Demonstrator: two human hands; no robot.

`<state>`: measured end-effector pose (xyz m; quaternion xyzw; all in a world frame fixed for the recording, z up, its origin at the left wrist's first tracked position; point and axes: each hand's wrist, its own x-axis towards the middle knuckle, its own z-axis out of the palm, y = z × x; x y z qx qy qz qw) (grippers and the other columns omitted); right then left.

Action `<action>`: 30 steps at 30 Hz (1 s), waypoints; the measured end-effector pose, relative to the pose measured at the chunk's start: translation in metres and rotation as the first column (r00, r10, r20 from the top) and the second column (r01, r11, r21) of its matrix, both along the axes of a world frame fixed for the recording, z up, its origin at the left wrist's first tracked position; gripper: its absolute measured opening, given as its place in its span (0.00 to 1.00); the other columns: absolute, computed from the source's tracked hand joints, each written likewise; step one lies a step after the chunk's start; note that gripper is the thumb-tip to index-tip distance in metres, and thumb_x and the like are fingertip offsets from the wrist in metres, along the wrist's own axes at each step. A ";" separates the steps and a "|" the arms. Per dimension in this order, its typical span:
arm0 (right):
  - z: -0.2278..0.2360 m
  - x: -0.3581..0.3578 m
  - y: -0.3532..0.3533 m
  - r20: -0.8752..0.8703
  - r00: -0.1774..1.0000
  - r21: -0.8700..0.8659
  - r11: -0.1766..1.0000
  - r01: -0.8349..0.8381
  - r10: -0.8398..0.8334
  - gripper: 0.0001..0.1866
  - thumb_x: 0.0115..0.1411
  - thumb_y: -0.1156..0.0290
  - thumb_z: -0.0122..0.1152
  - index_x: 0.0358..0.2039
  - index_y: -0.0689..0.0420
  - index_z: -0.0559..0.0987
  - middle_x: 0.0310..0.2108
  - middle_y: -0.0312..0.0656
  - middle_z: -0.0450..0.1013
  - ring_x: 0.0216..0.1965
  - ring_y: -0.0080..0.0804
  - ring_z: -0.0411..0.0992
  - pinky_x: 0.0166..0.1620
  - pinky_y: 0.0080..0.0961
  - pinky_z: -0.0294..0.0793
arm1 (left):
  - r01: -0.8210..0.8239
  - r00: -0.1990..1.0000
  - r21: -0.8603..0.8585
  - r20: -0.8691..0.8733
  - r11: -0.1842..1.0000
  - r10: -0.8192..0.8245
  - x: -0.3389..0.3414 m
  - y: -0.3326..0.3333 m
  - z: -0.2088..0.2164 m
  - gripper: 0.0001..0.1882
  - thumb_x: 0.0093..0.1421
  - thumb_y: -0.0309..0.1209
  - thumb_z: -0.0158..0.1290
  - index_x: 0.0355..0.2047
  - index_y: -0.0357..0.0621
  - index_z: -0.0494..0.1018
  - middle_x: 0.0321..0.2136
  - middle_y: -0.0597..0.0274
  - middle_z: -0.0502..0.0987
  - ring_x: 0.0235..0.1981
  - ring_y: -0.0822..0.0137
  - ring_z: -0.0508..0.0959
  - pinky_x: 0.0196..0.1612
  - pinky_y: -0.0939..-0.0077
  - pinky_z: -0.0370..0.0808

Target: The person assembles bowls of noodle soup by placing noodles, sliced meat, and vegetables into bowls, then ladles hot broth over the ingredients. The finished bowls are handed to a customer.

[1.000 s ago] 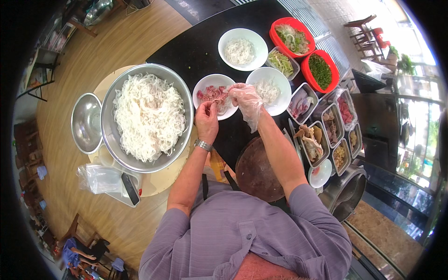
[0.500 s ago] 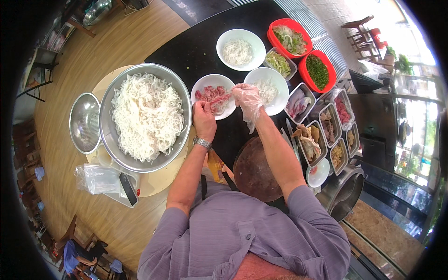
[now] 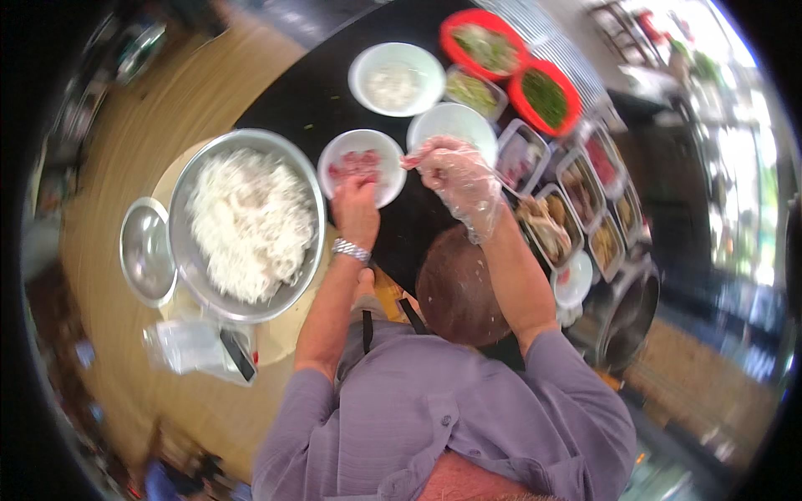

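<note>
My left hand (image 3: 357,213) has its fingers closed on the near rim of a white bowl (image 3: 390,194). Pink-red slices of raw meat (image 3: 355,164) lie in that bowl. Just to the right, my right hand (image 3: 455,177), in a clear plastic glove, pinches a reddish piece of raw meat (image 3: 410,160) between its fingertips. This hand is in the air and partly covers a second white bowl (image 3: 451,122). Behind them stands a third white bowl (image 3: 362,77) with white noodles (image 3: 394,86) in it.
On the left, a large metal basin (image 3: 177,242) holds a heap of white noodles, beside a metal strainer (image 3: 144,250). Red containers (image 3: 543,98) of greens stand at back right. Several clear tubs (image 3: 511,177) of meat line the right. A round chopping board (image 3: 455,288) lies near me.
My right hand has drawn back to the right from the meat bowl, with a piece of meat in its fingers. My left hand stays at that bowl. The whole view has shifted and blurred.
</note>
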<state>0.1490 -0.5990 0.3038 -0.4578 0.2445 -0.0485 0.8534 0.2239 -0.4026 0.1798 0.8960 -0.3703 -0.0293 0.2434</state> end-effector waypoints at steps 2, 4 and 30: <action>0.006 -0.039 -0.004 0.087 0.996 -0.097 0.995 -0.007 0.015 0.04 0.57 0.80 0.61 0.33 0.63 0.80 0.37 0.49 0.80 0.24 0.23 0.69 0.26 0.19 0.63 | 0.020 0.994 -0.140 0.107 0.990 -0.005 -0.005 -0.001 0.006 0.15 0.58 0.22 0.53 0.45 0.41 0.79 0.44 0.49 0.78 0.49 0.47 0.77 0.52 0.51 0.73; 0.012 -0.095 -0.006 0.044 0.996 0.107 0.992 0.071 -0.076 0.04 0.57 0.80 0.61 0.35 0.63 0.81 0.39 0.50 0.81 0.25 0.22 0.70 0.26 0.19 0.64 | 0.037 0.999 -0.161 -0.031 0.986 -0.042 -0.009 -0.001 0.013 0.18 0.60 0.24 0.57 0.52 0.43 0.79 0.47 0.48 0.77 0.50 0.48 0.76 0.54 0.52 0.71; -0.138 -0.462 -0.087 -0.526 0.687 -0.850 0.304 -0.430 -0.501 0.28 0.70 0.47 0.51 0.55 0.57 0.79 0.60 0.61 0.69 0.61 0.64 0.68 0.65 0.51 0.67 | 0.468 0.870 -0.140 -0.102 0.873 -0.483 -0.237 -0.045 0.056 0.23 0.61 0.26 0.62 0.58 0.43 0.76 0.51 0.49 0.76 0.54 0.49 0.73 0.59 0.56 0.69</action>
